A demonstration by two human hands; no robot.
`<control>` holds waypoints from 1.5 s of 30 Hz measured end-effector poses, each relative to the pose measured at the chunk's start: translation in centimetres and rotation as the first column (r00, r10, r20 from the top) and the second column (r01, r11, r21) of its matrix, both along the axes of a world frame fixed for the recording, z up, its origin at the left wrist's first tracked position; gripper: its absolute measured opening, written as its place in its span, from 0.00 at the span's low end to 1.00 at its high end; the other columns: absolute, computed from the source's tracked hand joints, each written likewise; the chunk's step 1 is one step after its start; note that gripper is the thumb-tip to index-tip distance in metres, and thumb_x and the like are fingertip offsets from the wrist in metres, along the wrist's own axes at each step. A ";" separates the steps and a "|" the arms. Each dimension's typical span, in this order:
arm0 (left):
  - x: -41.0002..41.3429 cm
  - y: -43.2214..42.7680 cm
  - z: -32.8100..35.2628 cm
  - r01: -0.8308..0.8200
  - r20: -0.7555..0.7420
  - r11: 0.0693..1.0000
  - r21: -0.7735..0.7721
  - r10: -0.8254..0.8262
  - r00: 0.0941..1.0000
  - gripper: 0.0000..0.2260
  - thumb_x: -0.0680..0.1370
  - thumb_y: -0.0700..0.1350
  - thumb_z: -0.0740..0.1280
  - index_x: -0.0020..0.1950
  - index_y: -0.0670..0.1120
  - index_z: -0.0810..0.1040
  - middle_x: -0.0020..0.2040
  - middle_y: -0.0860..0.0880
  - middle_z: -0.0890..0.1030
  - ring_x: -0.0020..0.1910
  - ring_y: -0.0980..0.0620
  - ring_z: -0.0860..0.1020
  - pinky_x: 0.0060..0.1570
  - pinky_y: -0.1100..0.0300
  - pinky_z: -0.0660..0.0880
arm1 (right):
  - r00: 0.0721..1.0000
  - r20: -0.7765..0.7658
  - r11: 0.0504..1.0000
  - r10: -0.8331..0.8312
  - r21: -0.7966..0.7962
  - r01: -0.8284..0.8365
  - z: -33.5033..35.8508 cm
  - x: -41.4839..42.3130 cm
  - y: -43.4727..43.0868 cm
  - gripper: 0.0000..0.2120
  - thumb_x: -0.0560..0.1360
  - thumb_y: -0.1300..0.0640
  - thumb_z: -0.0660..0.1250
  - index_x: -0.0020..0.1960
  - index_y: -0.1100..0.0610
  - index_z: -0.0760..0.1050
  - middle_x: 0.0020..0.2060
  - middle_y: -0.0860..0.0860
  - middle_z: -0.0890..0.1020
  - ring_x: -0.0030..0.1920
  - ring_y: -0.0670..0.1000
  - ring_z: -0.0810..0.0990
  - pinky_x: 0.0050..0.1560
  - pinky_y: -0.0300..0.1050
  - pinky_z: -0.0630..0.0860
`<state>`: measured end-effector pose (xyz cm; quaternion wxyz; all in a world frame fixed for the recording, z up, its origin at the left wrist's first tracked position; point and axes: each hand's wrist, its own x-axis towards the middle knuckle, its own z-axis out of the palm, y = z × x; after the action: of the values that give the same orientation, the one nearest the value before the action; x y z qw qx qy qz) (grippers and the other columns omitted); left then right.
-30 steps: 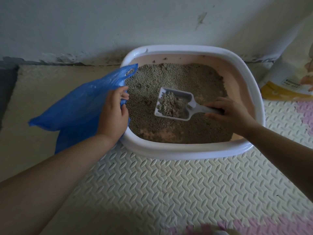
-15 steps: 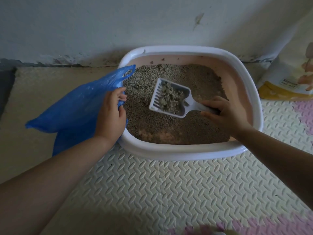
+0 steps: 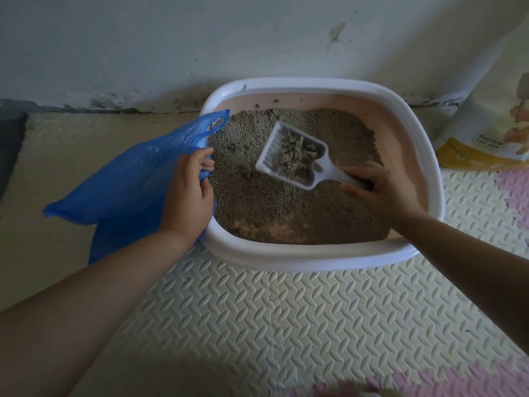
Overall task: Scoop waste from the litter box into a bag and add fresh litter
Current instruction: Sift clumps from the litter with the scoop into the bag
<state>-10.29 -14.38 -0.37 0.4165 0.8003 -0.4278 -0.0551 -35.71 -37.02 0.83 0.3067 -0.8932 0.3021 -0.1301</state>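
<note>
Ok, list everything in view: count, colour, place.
litter box: one, white rim, pink inside, on the mat by the wall
litter: grey-brown, in the box
scoop: one, white, over the litter, carrying clumps
bag: one, blue, at the box's left rim
printed sack: one, white and yellow, right of the box
mat: cream and pink, on the floor
left hand: grips the bag
right hand: grips the scoop's handle
</note>
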 end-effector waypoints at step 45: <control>2.8 14.5 7.9 -0.141 -0.113 0.978 -0.152 0.124 0.986 0.32 0.71 0.29 0.69 0.70 0.50 0.63 0.59 0.46 0.72 0.64 0.55 0.72 0.67 0.63 0.67 | 0.942 -0.045 0.942 0.334 0.050 -0.331 12.7 15.5 9.7 0.11 0.66 0.54 0.76 0.46 0.45 0.80 0.34 0.42 0.82 0.34 0.39 0.78 0.37 0.32 0.73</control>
<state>-7.44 0.15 7.50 0.5036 0.7871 -0.3545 -0.0340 -20.21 -27.28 13.57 0.3348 -0.9279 0.1576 -0.0464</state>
